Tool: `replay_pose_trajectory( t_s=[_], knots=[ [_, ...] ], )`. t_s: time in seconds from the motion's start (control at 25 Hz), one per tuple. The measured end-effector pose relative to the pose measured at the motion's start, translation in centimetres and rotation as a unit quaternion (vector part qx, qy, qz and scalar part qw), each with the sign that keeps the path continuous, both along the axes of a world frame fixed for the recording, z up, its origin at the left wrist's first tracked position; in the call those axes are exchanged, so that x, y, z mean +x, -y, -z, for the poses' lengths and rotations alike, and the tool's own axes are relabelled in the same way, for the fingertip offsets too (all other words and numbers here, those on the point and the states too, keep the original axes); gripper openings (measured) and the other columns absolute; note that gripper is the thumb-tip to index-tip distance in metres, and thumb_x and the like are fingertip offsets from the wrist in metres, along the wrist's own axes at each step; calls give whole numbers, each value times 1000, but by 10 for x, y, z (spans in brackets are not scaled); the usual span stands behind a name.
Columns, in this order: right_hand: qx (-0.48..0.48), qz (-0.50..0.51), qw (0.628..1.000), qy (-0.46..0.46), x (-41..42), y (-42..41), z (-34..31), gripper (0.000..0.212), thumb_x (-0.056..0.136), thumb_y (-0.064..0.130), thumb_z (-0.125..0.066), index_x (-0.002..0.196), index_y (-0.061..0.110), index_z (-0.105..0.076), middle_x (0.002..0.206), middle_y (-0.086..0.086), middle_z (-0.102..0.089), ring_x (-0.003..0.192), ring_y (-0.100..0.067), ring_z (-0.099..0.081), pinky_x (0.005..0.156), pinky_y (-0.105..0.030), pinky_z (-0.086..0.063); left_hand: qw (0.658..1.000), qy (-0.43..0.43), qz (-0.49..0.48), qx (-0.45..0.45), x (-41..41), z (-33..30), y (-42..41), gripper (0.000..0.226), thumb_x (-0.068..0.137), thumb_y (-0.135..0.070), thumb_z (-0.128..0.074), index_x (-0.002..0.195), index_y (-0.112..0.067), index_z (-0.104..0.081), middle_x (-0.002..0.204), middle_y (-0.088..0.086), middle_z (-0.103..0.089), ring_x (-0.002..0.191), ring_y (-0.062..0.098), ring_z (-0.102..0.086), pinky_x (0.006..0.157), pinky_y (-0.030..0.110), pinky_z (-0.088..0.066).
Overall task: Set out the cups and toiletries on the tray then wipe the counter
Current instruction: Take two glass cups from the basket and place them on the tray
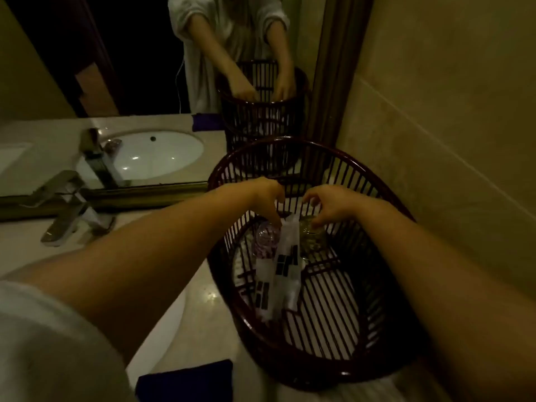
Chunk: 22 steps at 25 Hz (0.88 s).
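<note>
Dark slatted basket [342, 355]: our left hand [265, 195] pinches glass [266, 237], right hand [333, 204] grips second glass [311, 237], packets [285, 271] between.

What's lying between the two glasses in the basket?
In the head view, white sachets with black labels lie between the left glass and the right glass.

Both hands reach into a dark slatted tray [290, 338] on the worktop [203, 309]. The left hand [265, 195] grips a clear cup [265, 237]; the right hand [333, 206] grips another glass cup [311, 239]. White toiletry packets [282, 274] lie between them.
</note>
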State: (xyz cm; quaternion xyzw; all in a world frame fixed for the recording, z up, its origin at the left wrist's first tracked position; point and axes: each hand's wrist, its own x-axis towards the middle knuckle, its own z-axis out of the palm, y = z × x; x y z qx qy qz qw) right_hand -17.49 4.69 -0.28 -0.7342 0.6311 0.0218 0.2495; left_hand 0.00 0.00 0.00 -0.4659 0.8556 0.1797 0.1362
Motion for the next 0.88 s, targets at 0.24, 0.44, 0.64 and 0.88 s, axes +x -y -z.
replay_pose_trajectory(
  t_s=[0.24, 0.44, 0.64, 0.88],
  knots=[
    [9, -9, 1000, 9, -9, 17, 46, 69, 69, 16, -77, 130, 21, -45, 133, -9, -49, 116, -27, -51, 85, -32, -48, 992, 120, -36, 25, -21, 41, 18, 74, 74, -41, -72, 135, -13, -41, 133, 11, -49, 117, 29, -49, 90, 36, -45],
    [10, 7, 999, 34, -9, 20, 65, 67, 68, 11, -76, 128, 18, -46, 128, -10, -52, 113, -28, -53, 84, -35, -52, 988, 139, -56, 45, -16, 55, 20, 63, 77, -37, -70, 130, -13, -47, 130, 9, -52, 114, 26, -51, 82, 30, -43],
    [3, 0, 1000, -18, -10, 22, 70, 66, 70, 12, -75, 128, 14, -44, 125, -13, -52, 111, -29, -53, 87, -38, -52, 989, 123, -60, 58, -19, 57, 13, 71, 70, -35, -76, 129, -12, -45, 131, 9, -51, 117, 28, -49, 81, 30, -40],
    [15, 7, 998, -54, -6, 18, 60, 57, 70, 12, -75, 121, 13, -49, 120, -13, -54, 105, -28, -55, 85, -39, -54, 992, 112, -37, 38, -17, 57, 15, 53, 73, -29, -75, 120, -11, -56, 121, 10, -58, 108, 27, -55, 78, 29, -45]
  ],
)
